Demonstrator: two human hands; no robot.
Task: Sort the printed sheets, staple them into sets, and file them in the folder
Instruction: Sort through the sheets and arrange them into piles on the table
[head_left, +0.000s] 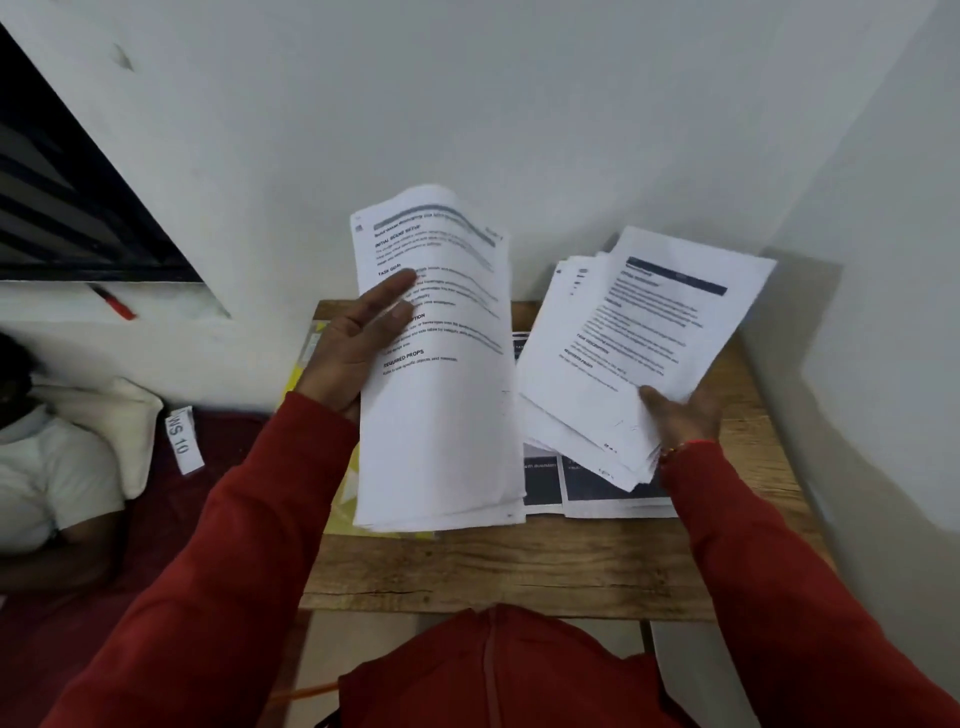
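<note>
**Two paper stacks held up over the wooden table**

Far left: a person in a white shirt (49, 467) lies against a white pillow (122, 415) on a dark red bed cover (156, 519). A paper tag reading "WS 10" (183, 440) sits beside the pillow. Above, a red pen (115, 302) lies on the white window ledge (78, 306).

Left hand (358, 340), red sleeve: holds a thick stack of printed sheets (441, 395) upright above the table, thumb lying across the front page, remaining fingers hidden behind the stack. Top of the stack curls backward. Headings legible: "TASK GOAL", "REQUIRED PROPS". Under and behind this stack a yellow folder (311, 358) lies on the left part of the wooden table (467, 566), mostly covered.

Right hand (680, 418), red sleeve and a thread band at the wrist: supports a second, fanned stack of sheets (639, 343) from its lower right corner, thumb on top of the pages, tilted toward the right. Grip closed on the paper; fingers underneath not visible.

Below the right stack, more printed pages with dark blue blocks (587, 483) lie flat on the table, near its right side. The table stands against the white wall corner.
</note>
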